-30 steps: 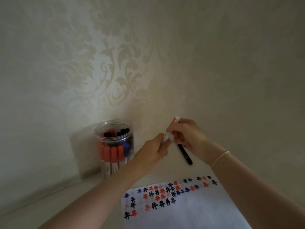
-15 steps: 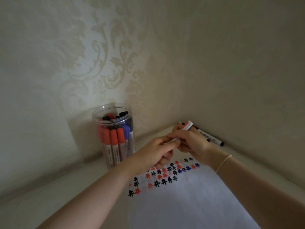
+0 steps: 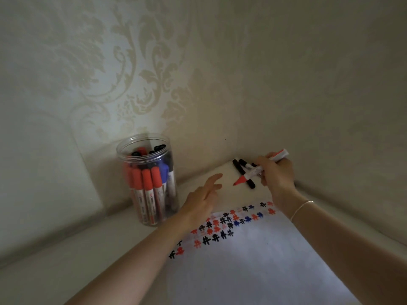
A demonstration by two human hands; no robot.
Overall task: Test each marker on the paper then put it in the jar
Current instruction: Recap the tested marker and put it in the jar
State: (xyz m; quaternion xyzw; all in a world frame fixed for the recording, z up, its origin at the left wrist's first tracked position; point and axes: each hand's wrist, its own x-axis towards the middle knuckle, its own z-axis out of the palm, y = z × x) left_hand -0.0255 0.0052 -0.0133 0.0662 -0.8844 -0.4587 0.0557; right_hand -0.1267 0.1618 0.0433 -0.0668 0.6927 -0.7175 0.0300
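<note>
Right hand point(image 3: 278, 175): fingers curled round a red marker point(image 3: 253, 171), cap pointing down-left, held above the bench point(image 3: 66, 256). Left hand point(image 3: 201, 200): fingers spread, holding nothing, beside the jar point(image 3: 149, 179) of markers. Paper point(image 3: 253, 267): rows of red, black, blue marks along its far edge. Black markers point(image 3: 242, 170): lying behind the right hand.
</note>
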